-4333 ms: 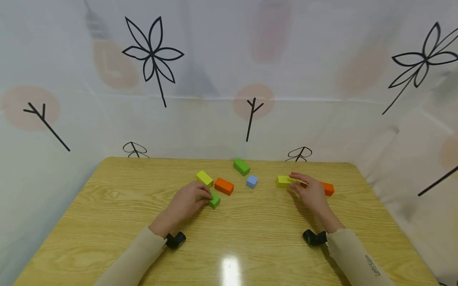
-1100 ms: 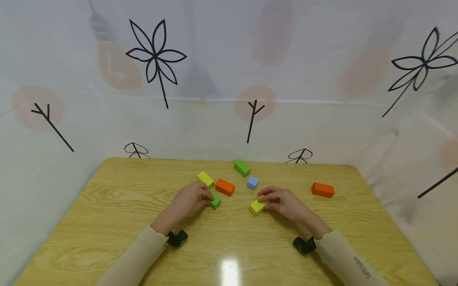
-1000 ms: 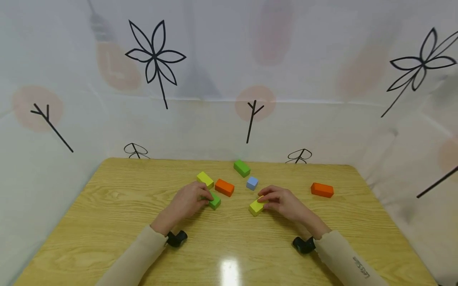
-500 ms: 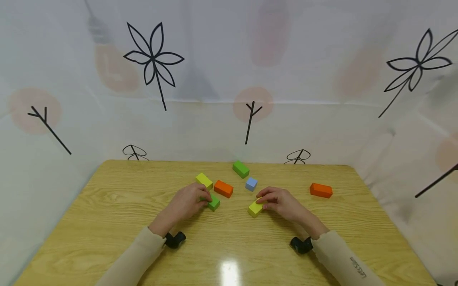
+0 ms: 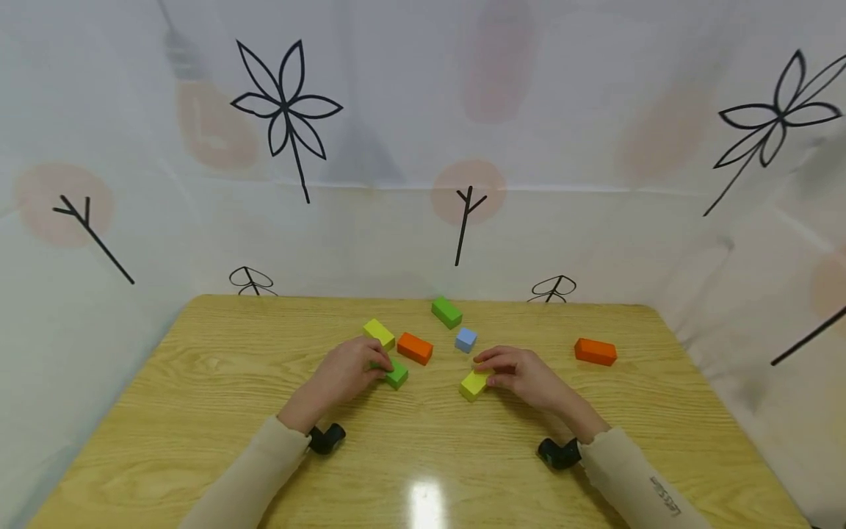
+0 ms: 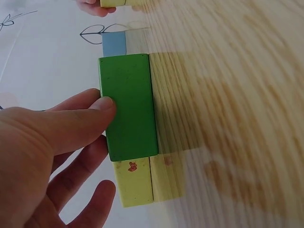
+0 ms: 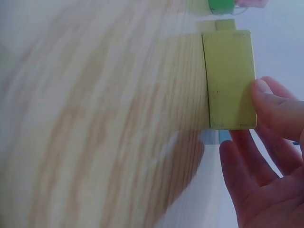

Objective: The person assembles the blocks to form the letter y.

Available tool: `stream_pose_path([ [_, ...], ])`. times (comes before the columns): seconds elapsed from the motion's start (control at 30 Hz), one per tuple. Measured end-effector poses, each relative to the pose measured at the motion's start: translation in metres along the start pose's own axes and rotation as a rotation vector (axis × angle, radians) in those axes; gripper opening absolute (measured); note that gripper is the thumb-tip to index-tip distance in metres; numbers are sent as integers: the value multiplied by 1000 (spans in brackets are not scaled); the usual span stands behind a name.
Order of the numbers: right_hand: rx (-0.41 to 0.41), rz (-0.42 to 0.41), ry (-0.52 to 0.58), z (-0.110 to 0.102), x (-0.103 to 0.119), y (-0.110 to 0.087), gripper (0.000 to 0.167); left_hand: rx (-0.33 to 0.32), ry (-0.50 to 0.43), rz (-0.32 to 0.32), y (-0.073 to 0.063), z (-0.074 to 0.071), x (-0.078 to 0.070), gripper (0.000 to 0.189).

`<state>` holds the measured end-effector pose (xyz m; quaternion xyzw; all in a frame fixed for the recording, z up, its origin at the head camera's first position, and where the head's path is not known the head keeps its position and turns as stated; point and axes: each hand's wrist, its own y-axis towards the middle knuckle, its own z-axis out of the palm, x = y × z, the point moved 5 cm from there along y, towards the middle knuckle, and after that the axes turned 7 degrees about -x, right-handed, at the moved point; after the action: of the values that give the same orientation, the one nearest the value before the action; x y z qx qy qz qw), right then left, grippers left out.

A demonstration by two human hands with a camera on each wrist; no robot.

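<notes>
A: Look at your left hand first: what are its fingers doing?

B: You pinch the green block by its upper edge, thumb on the side toward your wrist camera. How many fingers press its far side, I cannot tell. The block rests on the desk, a little left of the middle between the side edges.

A: And your right hand?

B: There you pinch the yellow block, again by the upper edge between thumb and fingers; your lower fingers hang loosely bent beneath. That block rests a little right of the desk's middle, well apart from the green one, both set crosswise to the desk's edges.

A: What lies around your hands?

B: Just beyond your left fingers, toward the far edge, is the back yellow block, with the middle orange block just beside it. The blue cube sits beyond your right fingertips, apart from them.

A: Anything nearer the edges?

B: The back green block lies just inside the far edge, near its middle. The side orange block lies alone toward the far right corner. Past the far edge you face a pale cloth with black leaf drawings.
</notes>
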<state>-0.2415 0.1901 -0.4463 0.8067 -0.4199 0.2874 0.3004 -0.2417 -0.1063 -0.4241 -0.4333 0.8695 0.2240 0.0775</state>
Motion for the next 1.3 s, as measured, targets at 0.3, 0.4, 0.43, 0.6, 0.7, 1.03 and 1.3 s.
stream_pose_path([
  [0.3, -40, 59, 86, -6, -4, -4, 29, -15, -16, 15, -1, 1, 0, 11],
  [0.4, -66, 81, 98, -11, -5, -6, 29, -21, -18, 13, -2, 0, 1, 12],
  [0.43, -76, 85, 101, -13, -5, -7, 28, -22, -20, 10, -2, 0, 1, 12],
  [0.6, -128, 101, 87, -25, -9, -13, 26, -23, -29, -6, -3, -1, 1, 12],
  [0.7, -168, 116, 88, -35, -14, -19, 28, -20, -37, -9, -3, -1, 1, 12],
  [1.03, -320, 99, 45, -87, -30, -47, 29, -29, -34, 3, -3, -2, 2, 11],
  [1.3, -406, 190, -79, -123, -50, -71, 30, -35, -43, 3, -2, -1, 2, 12],
])
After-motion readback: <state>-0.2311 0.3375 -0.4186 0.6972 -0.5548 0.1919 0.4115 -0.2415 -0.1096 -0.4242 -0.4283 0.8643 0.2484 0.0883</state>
